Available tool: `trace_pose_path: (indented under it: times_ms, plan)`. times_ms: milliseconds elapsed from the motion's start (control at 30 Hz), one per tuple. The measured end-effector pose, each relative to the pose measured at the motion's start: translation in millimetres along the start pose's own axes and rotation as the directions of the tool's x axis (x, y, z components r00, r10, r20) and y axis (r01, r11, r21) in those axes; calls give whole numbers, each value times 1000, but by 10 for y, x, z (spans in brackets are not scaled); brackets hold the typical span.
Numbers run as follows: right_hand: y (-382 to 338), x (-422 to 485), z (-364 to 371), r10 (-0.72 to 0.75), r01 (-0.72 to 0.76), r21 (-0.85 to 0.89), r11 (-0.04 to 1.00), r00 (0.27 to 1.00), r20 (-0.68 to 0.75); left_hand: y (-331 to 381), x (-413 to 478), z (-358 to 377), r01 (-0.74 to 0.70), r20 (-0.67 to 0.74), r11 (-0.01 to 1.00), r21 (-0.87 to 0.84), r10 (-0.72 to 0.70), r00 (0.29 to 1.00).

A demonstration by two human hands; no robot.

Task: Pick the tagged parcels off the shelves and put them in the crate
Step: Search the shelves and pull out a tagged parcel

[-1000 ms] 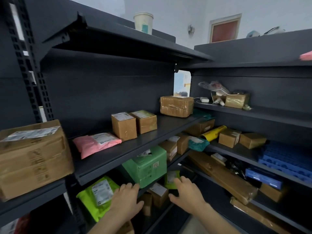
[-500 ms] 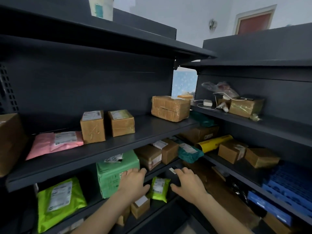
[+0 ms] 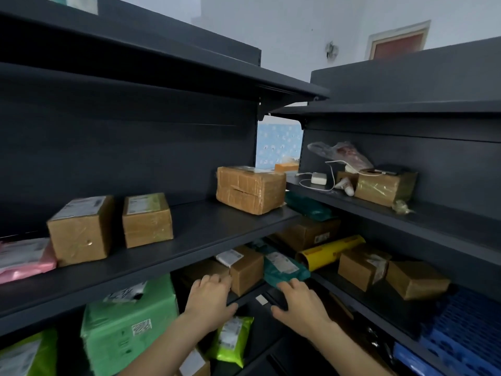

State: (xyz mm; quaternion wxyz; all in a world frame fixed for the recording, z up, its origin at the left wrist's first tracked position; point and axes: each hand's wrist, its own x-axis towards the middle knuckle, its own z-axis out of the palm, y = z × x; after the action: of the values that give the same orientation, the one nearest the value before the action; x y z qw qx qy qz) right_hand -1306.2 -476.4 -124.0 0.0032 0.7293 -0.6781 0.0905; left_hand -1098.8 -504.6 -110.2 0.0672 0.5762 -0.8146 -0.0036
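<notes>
Dark shelves (image 3: 206,234) hold parcels (image 3: 250,189) beneath pale walls (image 3: 284,28).

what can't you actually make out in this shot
- Head view: the label text on the brown boxes is too small and blurred to read.
- The pink parcel is cut off by the left edge.
- The teal bag is partly hidden by the right hand.
- Whether the left hand has a grip on the small box cannot be told.
- No crate is in view.
</notes>
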Motion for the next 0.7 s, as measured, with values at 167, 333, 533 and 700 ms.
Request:
trace_pose_path:
  times_ms: [167, 333, 533, 700]
  plan:
    - [287, 582, -89, -9, 9, 6, 1000, 999, -34, 109, 591, -59, -14, -59, 1000, -10, 13, 998]
    - [481, 1089, -260, -13, 18, 42, 999, 992, -122, 168, 1081, -238, -31, -132, 999, -34, 26, 991]
    - [679, 1609, -467, -1, 15, 81, 997, 986, -167, 111, 1460, -361, 8, -161, 998, -56, -17, 987]
    - [889, 2073, -563, 23, 22, 204, 979, 976, -217, 109, 1745, -393, 61, -163, 992, -108, -78, 984]
